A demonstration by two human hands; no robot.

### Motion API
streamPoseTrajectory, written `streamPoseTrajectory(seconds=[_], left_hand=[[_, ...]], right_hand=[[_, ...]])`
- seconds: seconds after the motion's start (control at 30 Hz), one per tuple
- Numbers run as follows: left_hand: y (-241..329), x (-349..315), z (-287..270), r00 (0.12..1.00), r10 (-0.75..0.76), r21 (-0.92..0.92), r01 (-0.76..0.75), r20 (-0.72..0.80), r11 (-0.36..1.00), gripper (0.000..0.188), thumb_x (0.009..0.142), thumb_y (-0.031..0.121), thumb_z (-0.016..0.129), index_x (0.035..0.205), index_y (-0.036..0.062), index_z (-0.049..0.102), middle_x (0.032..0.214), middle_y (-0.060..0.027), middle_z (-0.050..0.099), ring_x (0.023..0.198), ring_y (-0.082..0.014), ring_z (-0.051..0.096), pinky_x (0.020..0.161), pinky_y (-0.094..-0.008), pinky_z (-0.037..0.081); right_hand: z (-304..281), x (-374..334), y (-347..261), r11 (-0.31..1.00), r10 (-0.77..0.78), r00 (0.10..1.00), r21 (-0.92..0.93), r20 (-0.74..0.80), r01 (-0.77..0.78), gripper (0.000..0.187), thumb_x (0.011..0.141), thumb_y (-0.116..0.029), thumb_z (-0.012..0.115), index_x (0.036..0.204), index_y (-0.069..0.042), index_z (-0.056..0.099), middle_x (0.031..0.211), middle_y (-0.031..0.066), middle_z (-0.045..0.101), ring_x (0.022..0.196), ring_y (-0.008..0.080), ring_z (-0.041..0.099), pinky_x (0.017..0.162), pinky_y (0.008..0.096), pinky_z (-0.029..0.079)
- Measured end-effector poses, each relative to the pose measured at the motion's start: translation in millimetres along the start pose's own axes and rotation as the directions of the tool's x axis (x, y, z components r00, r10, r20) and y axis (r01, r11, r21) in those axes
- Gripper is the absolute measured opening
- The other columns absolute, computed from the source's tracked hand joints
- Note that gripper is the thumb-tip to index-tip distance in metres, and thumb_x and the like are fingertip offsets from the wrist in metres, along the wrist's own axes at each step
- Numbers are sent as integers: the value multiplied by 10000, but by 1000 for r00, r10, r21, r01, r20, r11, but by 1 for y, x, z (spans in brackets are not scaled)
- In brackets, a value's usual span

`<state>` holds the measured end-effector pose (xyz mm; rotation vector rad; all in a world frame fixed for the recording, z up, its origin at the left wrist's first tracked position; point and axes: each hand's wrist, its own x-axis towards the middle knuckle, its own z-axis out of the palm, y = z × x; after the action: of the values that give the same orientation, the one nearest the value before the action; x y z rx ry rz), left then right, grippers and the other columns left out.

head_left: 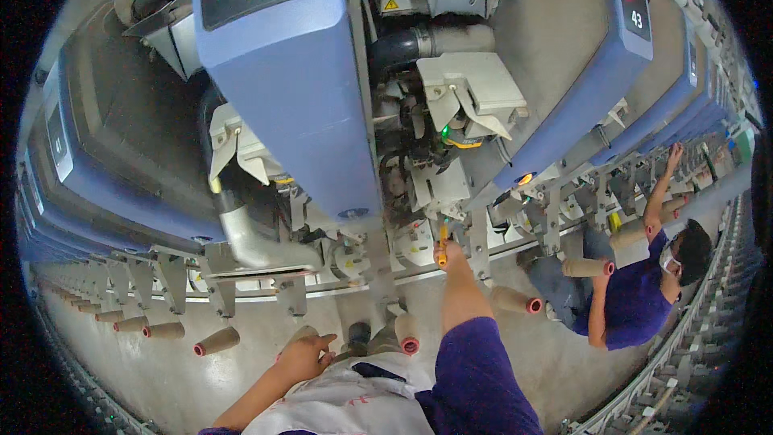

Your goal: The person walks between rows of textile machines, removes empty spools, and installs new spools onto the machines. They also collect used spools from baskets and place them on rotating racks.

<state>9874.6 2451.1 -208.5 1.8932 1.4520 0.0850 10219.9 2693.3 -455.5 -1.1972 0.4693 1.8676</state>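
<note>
Right hand [453, 257] was clamped on a yellow-orange handheld tool [442, 243], which stood roughly upright at the lower front of the winding unit, below a pale cover [440, 185]; couldn't tell if its tip touched

Left hand [307, 357]: index finger stretched out, others curled, couldn't tell if they gripped anything; it partly hid a tan yarn cone [303, 333] in this view

Red-ended cone [407, 329] showed between both hands, another cone [512, 300] right of the right forearm

Co-worker [628, 318] at far right had one arm raised toward the blue machine row
</note>
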Motion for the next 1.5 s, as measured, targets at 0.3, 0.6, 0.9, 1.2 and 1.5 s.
streamPoseTrajectory(seconds=[0.3,0.6,0.9,1.2,1.5], left_hand=[[-3,-25,-3,992,-53,29,50,112,998,387,816,235,582,1178,104,546,877,-99,659,814,-319,620,699,-423,493],[1,-14,10,995,-47,-105,56,89,993,396,809,221,577,1184,99,540,917,-137,650,796,-330,623,687,-429,498],[35,10,-3,994,-39,-103,49,99,993,534,840,250,570,1313,70,400,1018,-171,603,901,-357,584,799,-408,476],[65,-1,-25,913,337,-208,-293,228,933,473,854,204,573,1304,118,459,814,-141,600,756,-316,591,692,-382,474],[87,22,-75,625,69,406,-583,778,703,343,793,300,524,1113,237,632,867,-141,653,763,-308,619,704,-394,489]], right_hand=[[-10,-29,7,996,-76,985,-44,153,83,206,900,-198,447,938,4,456,666,52,482,489,124,441,419,221,383],[-12,23,-26,988,-12,995,-154,100,28,134,905,-132,419,973,-18,442,776,77,521,498,107,454,417,218,405],[7,-153,118,968,-149,895,-123,420,219,219,897,-225,511,1029,-51,499,904,128,558,814,242,578,659,355,502],[-12,-302,260,658,-368,725,-388,582,645,239,960,-147,411,1143,-21,322,1251,170,440,1116,222,458,982,355,347],[-206,-376,306,807,-575,815,-116,68,579,323,896,-153,531,1167,23,525,1103,134,608,989,212,600,862,307,469]])
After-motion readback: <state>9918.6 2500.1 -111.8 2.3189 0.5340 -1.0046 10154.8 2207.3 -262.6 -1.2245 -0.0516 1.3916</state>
